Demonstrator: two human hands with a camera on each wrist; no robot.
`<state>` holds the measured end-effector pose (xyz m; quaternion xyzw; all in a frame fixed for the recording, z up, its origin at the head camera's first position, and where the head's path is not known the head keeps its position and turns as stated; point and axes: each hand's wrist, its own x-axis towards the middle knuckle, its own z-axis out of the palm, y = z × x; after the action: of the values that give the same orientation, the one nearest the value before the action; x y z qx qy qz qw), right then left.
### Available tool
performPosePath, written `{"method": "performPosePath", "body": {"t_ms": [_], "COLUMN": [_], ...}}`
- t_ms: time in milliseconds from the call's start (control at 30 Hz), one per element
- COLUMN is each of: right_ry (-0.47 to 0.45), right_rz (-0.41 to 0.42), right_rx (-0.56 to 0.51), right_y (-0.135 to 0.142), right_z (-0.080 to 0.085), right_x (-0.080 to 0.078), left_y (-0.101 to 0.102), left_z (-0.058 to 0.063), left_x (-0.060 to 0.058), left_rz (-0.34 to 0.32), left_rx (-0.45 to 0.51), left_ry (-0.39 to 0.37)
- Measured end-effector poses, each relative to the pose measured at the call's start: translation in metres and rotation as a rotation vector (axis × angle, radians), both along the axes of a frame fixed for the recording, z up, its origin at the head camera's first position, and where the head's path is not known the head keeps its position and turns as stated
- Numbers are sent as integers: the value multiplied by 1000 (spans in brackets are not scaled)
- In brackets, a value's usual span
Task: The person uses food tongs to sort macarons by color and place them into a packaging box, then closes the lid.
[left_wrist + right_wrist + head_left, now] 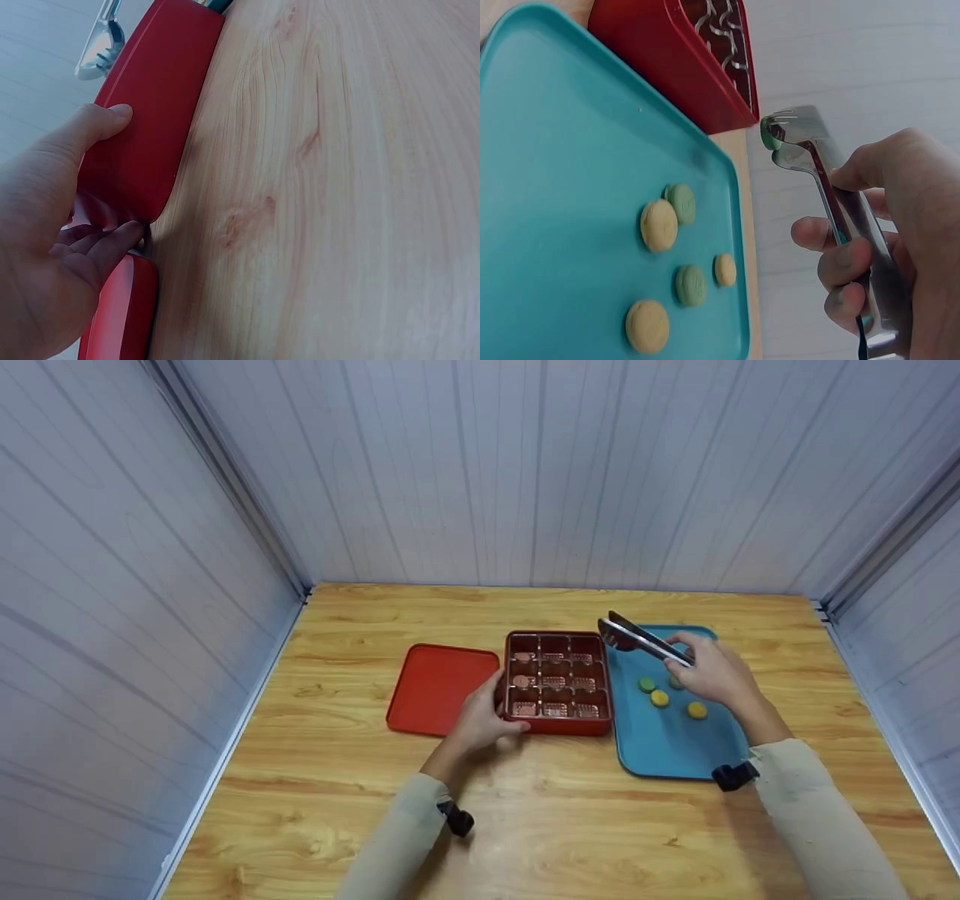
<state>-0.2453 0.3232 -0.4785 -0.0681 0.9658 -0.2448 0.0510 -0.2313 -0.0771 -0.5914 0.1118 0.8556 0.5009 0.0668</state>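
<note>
My left hand (480,720) grips the near left corner of a red box (559,726), its thumb on the front wall and its fingers by the left side. A divided insert (555,667) fills the box, with pinkish round pieces (520,681) in its left column. My right hand (712,667) holds metal tongs (866,255) over the far part of a blue tray (652,750). Between the tong tips is a green macaron (769,133), close to the box's right rim. Yellow macarons (647,326) and green macarons (691,285) lie on the tray below.
A red lid-like square tray (439,690) lies left of the box, its right edge close to my left hand. The blue tray stands right against the box's right side. Pale panelled walls (487,472) enclose the wooden table (555,825) at the back and sides.
</note>
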Motion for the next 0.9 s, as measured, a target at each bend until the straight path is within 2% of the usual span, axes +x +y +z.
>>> {"method": "performPosePath", "body": {"t_ms": [33, 67, 100, 167, 233, 267, 400, 667, 800, 900], "right_ry": [3, 5, 8, 9, 20, 24, 40, 34, 38, 24], "right_rz": [6, 14, 18, 25, 34, 39, 50, 68, 67, 65], "right_rx": [0, -4, -7, -13, -20, -25, -15, 14, 14, 8], "right_y": [-2, -4, -6, -9, -14, -16, -24, -38, -45, -50], "right_z": [1, 1, 1, 0, 1, 1, 1, 1, -1, -2], "right_x": [0, -1, -1, -2, -2, -3, -4, -7, -9, -10], "left_y": [0, -1, 0, -1, -2, -2, -3, -2, -1, 0], "left_z": [-5, -5, 0, -2, -12, -9, -22, -19, -11, 1], "left_x": [-2, -2, -1, -2, -7, -7, -12, -10, -6, -1], "left_rz": [-2, -4, -6, -10, -15, -17, -18, -13, -3, -4], "left_rx": [-11, -4, 12, 18, -2, 9, -24, -1, -9, 15], "left_ry": [15, 11, -10, -10, 23, 14, 58, 36, 25, -9]}}
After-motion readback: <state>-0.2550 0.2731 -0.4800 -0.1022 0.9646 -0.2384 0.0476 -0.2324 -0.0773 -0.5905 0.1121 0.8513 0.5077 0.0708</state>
